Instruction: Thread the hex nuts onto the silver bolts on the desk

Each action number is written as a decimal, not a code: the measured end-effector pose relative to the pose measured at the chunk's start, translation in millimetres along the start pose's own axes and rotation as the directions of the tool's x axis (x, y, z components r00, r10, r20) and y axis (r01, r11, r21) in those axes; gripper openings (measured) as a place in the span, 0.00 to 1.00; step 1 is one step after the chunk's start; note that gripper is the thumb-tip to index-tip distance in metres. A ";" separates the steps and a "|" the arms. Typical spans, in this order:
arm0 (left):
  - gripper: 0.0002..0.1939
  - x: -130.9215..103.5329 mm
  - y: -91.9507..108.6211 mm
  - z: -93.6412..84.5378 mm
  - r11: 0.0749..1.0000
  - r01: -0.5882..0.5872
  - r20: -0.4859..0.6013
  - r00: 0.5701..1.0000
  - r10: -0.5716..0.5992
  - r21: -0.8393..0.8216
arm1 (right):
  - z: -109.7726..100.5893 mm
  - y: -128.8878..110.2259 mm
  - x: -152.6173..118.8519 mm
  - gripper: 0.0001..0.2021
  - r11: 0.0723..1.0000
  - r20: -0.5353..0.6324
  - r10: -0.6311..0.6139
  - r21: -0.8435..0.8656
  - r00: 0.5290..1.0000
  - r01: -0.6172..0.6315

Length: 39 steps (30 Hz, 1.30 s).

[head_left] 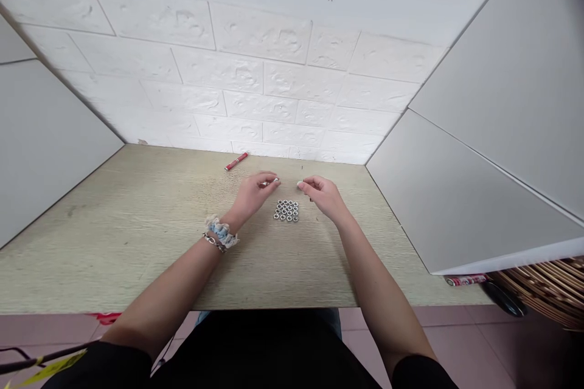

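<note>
A square block of several silvery metal nuts (286,211), set in neat rows, lies on the wooden table (159,243). Just beyond and left of the block is my left hand (253,193), its thumb and fingers closed on a small silvery metal piece too small to make out fully. My right hand (323,196) is beyond the block on the right, thumb and index finger pinched together. What that pinch holds, if anything, is hidden. A small dark bit shows below the right fingers. The two hands face each other, a short gap apart.
A red tube (236,161) lies near the white brick-pattern wall (241,76). Grey panels (479,176) flank the table left and right. At the right front corner are another red patterned tube (466,280), a black object (504,299) and a woven basket (547,292).
</note>
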State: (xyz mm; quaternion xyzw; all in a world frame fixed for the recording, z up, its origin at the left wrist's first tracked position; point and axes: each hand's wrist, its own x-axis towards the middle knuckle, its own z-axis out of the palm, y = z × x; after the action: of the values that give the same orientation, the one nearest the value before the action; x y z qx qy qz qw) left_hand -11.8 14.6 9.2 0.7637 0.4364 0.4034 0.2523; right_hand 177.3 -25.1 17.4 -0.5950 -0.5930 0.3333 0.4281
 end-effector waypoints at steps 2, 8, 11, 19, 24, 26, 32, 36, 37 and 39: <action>0.15 4.4 -0.8 -8.5 0.993 0.097 -0.026 0.995 -0.095 0.066 | -0.5 0.9 0.5 0.20 1.000 0.007 -0.001 0.002 1.000 0.001; 0.16 6.8 -4.8 -19.2 0.951 0.167 0.115 0.973 -0.202 0.259 | -0.9 0.0 -1.2 0.19 0.999 0.037 -0.017 -0.031 0.999 0.018; 0.16 5.1 -10.4 -15.0 0.943 0.103 0.207 0.963 -0.175 0.317 | -0.9 -0.3 -1.7 0.18 0.999 0.060 -0.009 -0.041 0.998 0.012; 0.13 0.3 -19.0 -7.4 0.892 -0.013 0.291 0.947 -0.134 0.452 | -1.5 -1.4 -3.6 0.18 0.996 0.142 0.019 -0.089 0.990 -0.006; 0.12 -0.1 -18.5 -6.4 0.874 -0.048 0.299 0.947 -0.114 0.484 | -2.3 -4.5 -5.2 0.19 0.995 0.164 0.022 -0.098 0.986 -0.006; 0.11 0.4 -16.6 -8.2 0.875 -0.055 0.279 0.956 -0.093 0.481 | -2.4 -5.1 -5.8 0.18 0.995 0.167 0.020 -0.098 0.986 -0.003; 0.11 2.5 -11.4 -18.4 0.820 0.061 0.168 0.967 -0.189 0.569 | -1.6 -2.7 -4.7 0.19 0.994 0.145 0.013 -0.113 0.989 0.004; 0.13 2.2 -15.8 -19.5 0.794 0.045 0.286 0.919 -0.270 0.606 | -0.8 -0.5 -3.2 0.17 0.986 0.132 -0.003 -0.165 0.991 0.025; 0.13 1.8 -17.4 -19.0 0.787 0.044 0.303 0.909 -0.287 0.615 | -0.8 -0.2 -3.1 0.17 0.985 0.132 -0.007 -0.170 0.991 0.030; 0.11 0.9 -20.1 -17.8 0.776 0.039 0.316 0.899 -0.302 0.629 | -1.0 -0.1 -3.1 0.17 0.985 0.134 -0.010 -0.169 0.991 0.033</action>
State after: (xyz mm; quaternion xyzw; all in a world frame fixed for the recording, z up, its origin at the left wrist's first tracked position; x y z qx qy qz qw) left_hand -35.7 25.9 4.4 0.8256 0.5504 0.0514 0.1132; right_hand 178.0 -28.3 17.5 -0.5995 -0.6529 0.3153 0.3390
